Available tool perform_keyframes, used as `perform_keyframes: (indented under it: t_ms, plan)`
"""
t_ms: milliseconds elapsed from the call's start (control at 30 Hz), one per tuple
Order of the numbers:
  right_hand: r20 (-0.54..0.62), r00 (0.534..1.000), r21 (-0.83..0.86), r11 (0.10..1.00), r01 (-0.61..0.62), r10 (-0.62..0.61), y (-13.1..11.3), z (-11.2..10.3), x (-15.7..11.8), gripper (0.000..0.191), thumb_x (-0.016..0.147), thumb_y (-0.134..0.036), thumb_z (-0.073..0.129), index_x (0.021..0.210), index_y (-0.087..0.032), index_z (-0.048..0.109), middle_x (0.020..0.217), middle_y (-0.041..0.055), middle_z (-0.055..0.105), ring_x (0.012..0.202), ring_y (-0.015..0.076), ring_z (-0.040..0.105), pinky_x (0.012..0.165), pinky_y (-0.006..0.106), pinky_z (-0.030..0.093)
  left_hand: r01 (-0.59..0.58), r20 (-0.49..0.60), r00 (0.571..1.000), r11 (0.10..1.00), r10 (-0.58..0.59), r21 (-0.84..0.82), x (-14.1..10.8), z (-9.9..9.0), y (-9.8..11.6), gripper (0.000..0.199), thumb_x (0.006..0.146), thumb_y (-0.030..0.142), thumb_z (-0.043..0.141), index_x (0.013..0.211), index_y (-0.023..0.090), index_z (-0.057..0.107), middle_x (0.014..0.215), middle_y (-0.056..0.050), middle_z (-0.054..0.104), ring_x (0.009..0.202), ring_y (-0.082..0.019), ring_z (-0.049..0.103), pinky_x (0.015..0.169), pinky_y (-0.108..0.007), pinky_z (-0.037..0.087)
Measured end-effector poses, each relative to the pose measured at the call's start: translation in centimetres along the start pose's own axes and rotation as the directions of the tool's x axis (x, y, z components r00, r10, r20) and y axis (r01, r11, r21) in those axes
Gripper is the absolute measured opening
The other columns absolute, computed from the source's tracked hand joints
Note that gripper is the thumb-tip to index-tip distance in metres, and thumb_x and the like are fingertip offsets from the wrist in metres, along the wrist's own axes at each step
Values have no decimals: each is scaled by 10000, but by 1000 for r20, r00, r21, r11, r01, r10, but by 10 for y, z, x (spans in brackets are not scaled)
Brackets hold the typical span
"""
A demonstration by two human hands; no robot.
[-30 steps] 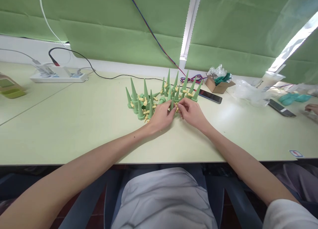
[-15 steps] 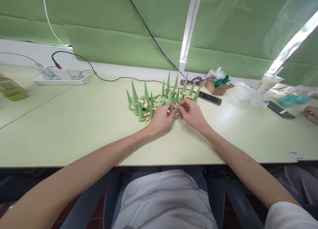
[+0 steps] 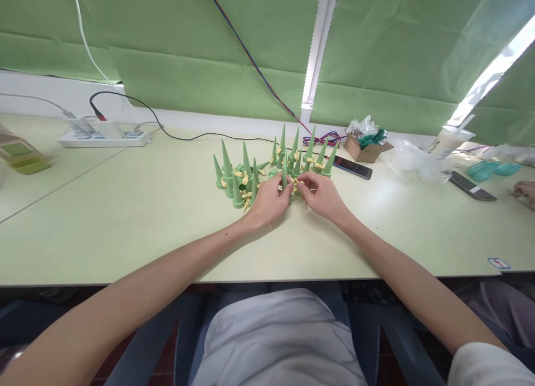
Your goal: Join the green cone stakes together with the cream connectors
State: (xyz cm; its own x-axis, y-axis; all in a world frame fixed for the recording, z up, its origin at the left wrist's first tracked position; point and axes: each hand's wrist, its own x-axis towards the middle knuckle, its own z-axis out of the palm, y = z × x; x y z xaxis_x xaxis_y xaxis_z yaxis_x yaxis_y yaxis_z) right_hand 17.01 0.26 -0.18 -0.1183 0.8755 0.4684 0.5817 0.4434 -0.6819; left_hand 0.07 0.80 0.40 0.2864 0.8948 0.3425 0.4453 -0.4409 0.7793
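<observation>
My left hand [image 3: 272, 198] is closed around the lower part of an upright green cone [image 3: 285, 168]. Close on its right, my right hand [image 3: 320, 192] pinches a small yellow piece [image 3: 295, 186] against the cone's side; its exact shape is too small to make out. More green cones, most of them standing upright, are grouped to the left [image 3: 237, 192] and behind [image 3: 310, 146]. Small yellow pieces [image 3: 244, 179] sit on and between them. A few green cones lie on their sides between the groups, partly hidden by my left hand.
A phone [image 3: 353, 167] and a small cardboard box [image 3: 365, 150] with crumpled wrap lie behind my right hand. Further right are a plastic bag [image 3: 412, 160], a cup [image 3: 449, 140], another phone [image 3: 472, 186] and another person's hand [image 3: 525, 191]. A power strip [image 3: 104, 139] stands at the back left.
Both hands stay at the same cone, which has shifted very slightly left. My right fingers have moved a little left along with it. The view has tilted slightly.
</observation>
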Motion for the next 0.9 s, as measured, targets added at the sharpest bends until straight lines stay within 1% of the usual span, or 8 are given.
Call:
perform_keyframes:
  t_ms: [133,300,467,600,700,800,900]
  plan:
    - [2,1000,16,1000,-12,12,2,1,0,158,885,-341,591,879,-186,623,785,43,666,711,174,620,641,294,484,26,-23,999,999,-26,-26,0,0,-1,174,959,333,483,894,197,570,779,-9,626,604,-136,488,620,-289,404]
    - [-19,999,51,998,-48,49,4,2,0,190,919,-384,562,859,-204,549,756,32,643,656,162,594,596,286,473,-12,-49,999,998,8,-69,1,1,-4,144,957,308,484,938,199,577,887,-14,652,674,-135,521,643,-287,411]
    - [22,997,116,991,-73,71,4,4,0,195,950,-394,526,860,-227,479,700,0,611,565,146,583,534,276,476,-16,-88,996,996,9,-85,1,2,-3,106,945,273,503,957,197,577,921,-15,658,688,-129,511,652,-284,404]
    - [54,994,219,970,-109,99,3,5,0,193,948,-390,534,870,-242,436,719,0,631,543,154,619,478,274,494,1,-95,995,995,-10,-96,2,2,-2,97,942,263,510,948,197,580,961,-20,667,710,-130,526,648,-282,401]
    - [48,994,254,961,-108,99,3,6,1,191,934,-383,559,881,-244,439,721,1,633,538,160,629,466,283,515,0,-96,995,993,-11,-115,2,2,-1,95,945,266,511,952,197,577,986,-25,672,754,-140,564,643,-280,406]
    - [54,994,227,969,-101,91,3,5,1,183,929,-386,569,874,-236,479,705,3,631,530,161,624,471,292,522,-6,-103,995,990,-8,-139,2,2,-1,93,945,268,514,954,197,573,1005,-32,675,809,-152,601,651,-279,419]
    - [69,994,224,970,-94,81,1,3,0,196,931,-402,568,863,-228,511,702,7,634,532,160,622,485,299,530,-10,-107,994,990,-5,-137,1,1,-1,97,943,274,516,953,199,577,1001,-29,674,792,-150,601,653,-281,427]
